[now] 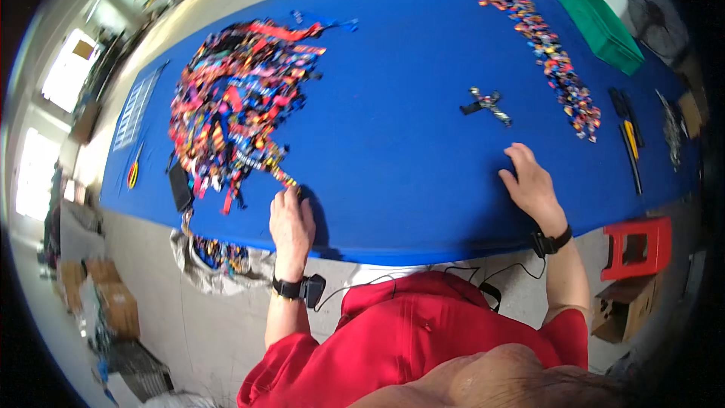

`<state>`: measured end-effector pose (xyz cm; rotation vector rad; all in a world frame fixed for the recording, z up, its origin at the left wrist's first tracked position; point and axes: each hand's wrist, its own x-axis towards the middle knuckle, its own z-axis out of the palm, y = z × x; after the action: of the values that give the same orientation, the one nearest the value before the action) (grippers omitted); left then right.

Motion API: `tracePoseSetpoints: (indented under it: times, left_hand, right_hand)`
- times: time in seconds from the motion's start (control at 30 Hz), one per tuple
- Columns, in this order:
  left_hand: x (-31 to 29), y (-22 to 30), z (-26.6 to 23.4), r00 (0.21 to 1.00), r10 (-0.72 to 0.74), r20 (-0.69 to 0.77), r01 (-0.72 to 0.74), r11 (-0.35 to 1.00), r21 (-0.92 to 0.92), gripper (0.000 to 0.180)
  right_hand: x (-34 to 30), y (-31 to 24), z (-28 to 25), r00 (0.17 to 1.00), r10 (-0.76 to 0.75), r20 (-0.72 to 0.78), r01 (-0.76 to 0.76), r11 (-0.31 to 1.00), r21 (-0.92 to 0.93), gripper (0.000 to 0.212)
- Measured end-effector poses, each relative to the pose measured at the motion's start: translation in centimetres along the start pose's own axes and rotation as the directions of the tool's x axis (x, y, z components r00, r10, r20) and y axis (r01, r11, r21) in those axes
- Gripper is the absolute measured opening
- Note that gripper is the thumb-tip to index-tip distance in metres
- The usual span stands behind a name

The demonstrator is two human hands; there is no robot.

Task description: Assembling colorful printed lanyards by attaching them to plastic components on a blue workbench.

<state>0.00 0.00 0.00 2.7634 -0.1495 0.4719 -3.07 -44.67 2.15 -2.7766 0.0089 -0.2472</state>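
A big tangled heap of colourful patterned fabric straps (234, 106) covers the left part of the blue table. My left hand (291, 223) is at its near right corner, the fingertips closed on the end of a yellow and black strap (281, 174) that sticks out of the heap. Over the right part of the table, my right hand (532, 187) is empty, its thumb apart from the fingers. Just beyond it lies a small crossed bundle of dark and light straps (489, 105). Farther right, a long row of small multicoloured strap bundles (555, 64) runs from the back toward me.
On the right stand a green plastic crate (602, 26) and black tools, one with a yellow part (630, 140). Yellow-handled scissors (134, 174) and a white grid (136, 113) lie at left. Below the table are a filled sack (219, 264) and a red stool (638, 248).
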Motion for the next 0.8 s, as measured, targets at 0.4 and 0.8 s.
tracePoseSetpoints:
  times: [0.4, 0.8]
  left_hand:
    - [0.6, 1.7, 0.5, 1.0, 0.011, 0.012, -0.012, 0.999, 0.048, 0.01]
    - [1.1, 1.0, 1.5, 0.998, 0.061, 0.027, -0.064, 0.99, 0.123, 0.009]
  right_hand:
    - [-0.6, 1.0, -0.2, 0.998, -0.06, 0.003, 0.06, 0.994, -0.086, 0.041]
    - [-0.7, 0.0, -0.6, 0.998, -0.034, 0.052, 0.04, 0.991, -0.124, 0.045]
